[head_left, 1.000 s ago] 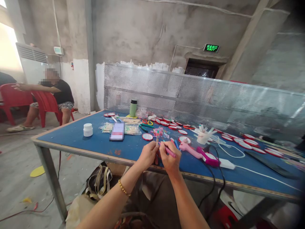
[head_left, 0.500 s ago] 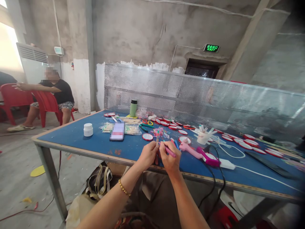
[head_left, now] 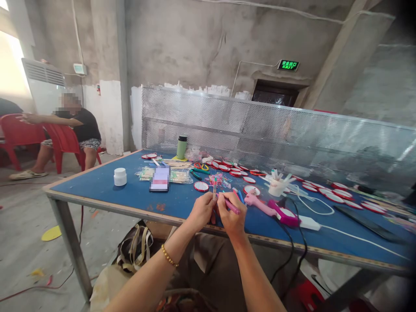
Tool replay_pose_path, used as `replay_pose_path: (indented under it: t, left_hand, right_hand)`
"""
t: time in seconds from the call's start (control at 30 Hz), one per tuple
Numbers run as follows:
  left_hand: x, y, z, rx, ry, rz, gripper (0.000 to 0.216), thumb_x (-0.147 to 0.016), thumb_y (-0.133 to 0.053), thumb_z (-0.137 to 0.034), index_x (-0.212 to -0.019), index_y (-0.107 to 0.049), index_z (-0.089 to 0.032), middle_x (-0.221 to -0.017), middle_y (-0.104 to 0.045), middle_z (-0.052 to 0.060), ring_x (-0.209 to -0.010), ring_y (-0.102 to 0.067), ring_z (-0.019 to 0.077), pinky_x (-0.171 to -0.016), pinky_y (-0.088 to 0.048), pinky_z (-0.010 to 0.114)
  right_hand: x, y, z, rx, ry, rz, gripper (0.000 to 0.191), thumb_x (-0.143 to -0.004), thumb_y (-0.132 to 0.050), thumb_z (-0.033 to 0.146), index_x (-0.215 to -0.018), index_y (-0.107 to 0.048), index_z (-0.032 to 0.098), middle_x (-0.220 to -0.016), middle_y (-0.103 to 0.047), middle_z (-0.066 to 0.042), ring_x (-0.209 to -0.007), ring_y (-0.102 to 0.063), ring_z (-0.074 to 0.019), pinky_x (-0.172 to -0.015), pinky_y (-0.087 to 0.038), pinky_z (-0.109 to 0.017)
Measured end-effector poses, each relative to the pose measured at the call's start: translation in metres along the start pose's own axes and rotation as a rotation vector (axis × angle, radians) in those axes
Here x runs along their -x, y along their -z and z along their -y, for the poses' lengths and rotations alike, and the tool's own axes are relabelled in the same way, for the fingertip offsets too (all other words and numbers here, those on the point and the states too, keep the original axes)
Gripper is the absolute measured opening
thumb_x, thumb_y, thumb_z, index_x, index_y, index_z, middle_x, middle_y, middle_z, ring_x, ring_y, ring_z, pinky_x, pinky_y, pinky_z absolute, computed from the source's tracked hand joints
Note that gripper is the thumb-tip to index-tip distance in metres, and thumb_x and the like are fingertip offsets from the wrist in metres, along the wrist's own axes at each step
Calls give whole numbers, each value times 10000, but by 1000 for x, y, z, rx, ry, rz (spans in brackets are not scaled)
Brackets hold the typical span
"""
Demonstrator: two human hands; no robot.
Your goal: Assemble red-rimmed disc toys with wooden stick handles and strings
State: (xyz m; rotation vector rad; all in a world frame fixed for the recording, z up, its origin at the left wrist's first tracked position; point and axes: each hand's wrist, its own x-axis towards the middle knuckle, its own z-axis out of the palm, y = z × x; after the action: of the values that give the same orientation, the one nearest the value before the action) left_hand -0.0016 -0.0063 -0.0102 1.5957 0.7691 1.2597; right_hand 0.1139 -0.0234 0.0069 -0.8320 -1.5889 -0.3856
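Observation:
My left hand (head_left: 201, 211) is closed around a narrow light-coloured stick (head_left: 215, 187) with coloured marks near its top, which stands up out of the fingers. Beside it, my right hand (head_left: 232, 220) grips a pink marker pen (head_left: 232, 206), its front end pointing at the stick; the exact contact is hidden by the fingers. Both hands are close together over the table's front edge. Just beyond them lie blue pens (head_left: 239, 196), a pile of small colourful pieces (head_left: 220, 180) and a round red-rimmed disc (head_left: 201, 186).
On the blue table (head_left: 107, 200) are a white jar (head_left: 120, 177), a phone (head_left: 160, 178), bagged sticks (head_left: 182, 175), pliers (head_left: 198, 174) and a green cup (head_left: 182, 147). To the right are a pink-and-purple tool (head_left: 284, 213) and cables. A perforated metal screen (head_left: 195, 112) stands behind.

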Motion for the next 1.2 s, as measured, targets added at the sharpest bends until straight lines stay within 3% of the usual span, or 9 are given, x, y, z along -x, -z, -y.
replay_pose_path:
  t: [1.2]
  left_hand:
    - [2,0,-3,-6,21,-4,391,-920,-447,-563,-779,-488,-200,-532,-511,-55,-384,-532,105,-368,-305,192]
  right_hand:
    - [0,0,1,2,-4,16,216,-947,-557,220,-734,-587,201,-632,-613,14,-545,-562,-117,-561,-438,-235]
